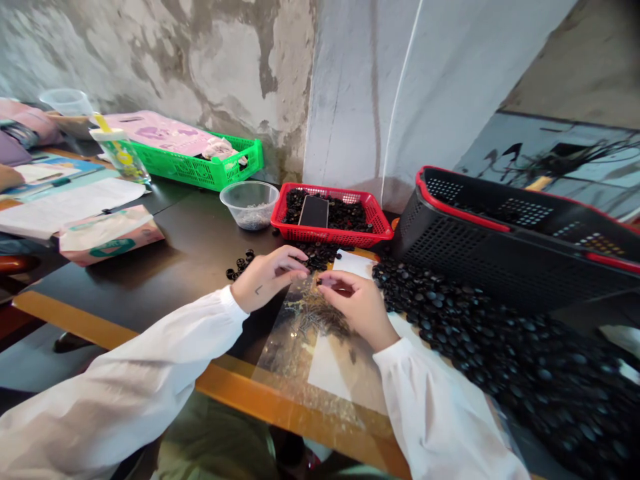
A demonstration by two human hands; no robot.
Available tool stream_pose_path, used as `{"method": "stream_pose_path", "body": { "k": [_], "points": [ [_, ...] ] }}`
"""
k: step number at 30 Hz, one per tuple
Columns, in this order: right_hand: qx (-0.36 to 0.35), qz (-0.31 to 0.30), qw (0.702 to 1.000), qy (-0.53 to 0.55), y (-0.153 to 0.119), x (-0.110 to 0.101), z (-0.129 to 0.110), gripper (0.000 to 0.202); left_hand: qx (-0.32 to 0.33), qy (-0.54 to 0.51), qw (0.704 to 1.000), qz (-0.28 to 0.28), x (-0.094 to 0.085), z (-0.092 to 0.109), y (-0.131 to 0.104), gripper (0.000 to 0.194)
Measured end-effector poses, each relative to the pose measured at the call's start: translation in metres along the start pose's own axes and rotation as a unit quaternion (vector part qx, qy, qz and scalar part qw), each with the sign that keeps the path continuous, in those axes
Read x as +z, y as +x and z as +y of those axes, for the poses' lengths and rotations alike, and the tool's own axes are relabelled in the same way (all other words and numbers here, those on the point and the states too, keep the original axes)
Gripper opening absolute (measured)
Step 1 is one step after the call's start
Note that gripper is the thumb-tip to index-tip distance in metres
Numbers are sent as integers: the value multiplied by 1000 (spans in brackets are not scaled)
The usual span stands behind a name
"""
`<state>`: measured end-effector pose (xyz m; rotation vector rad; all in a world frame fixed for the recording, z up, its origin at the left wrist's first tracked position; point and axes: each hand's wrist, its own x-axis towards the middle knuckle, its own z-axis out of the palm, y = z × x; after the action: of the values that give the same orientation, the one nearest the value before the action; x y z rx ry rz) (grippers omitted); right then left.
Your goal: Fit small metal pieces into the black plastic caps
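Note:
My left hand (273, 275) is above the table with its fingers bent and thumb tip near the forefinger; nothing shows clearly between them. To its right, my right hand (356, 300) pinches a tiny item at its fingertips, too small to make out. Beneath my right hand lies a heap of thin metal pins (313, 319) on a clear sheet. Small black round parts (323, 253) lie just beyond my hands, and a few more (240, 263) are beside my left hand. A large pile of black round parts (465, 313) spreads to the right.
Behind my hands stand a clear bowl (250, 207) and a red basket (330, 235) with black parts and a phone (314, 211). A tall black basket (470, 247) is at right. Leftward are a green crate (200, 170), tissue pack (110, 235), cup (120, 153) and a person's arm (11, 178).

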<state>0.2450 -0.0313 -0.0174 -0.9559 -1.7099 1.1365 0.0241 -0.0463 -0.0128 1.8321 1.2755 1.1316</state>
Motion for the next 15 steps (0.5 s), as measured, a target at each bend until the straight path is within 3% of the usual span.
{"method": "stream_pose_path", "body": {
  "k": [2,4,6,7,10,15],
  "points": [
    [44,17,994,94,3,1,2,24,44,202,974,90,-20,-3,3,25],
    [77,31,981,173,4,2,4,29,7,376,910,175,-41,-11,5,30],
    [100,36,969,223,5,2,5,33,-66,470,859,190,-58,-21,6,38],
    [106,35,965,238,5,3,5,34,-102,489,848,177,-65,-26,6,41],
    [108,27,961,255,4,4,5,35,-163,468,858,137,-77,-37,8,40],
    [113,28,957,266,4,4,5,37,-157,373,902,149,-74,-35,12,26]
  ]
}}
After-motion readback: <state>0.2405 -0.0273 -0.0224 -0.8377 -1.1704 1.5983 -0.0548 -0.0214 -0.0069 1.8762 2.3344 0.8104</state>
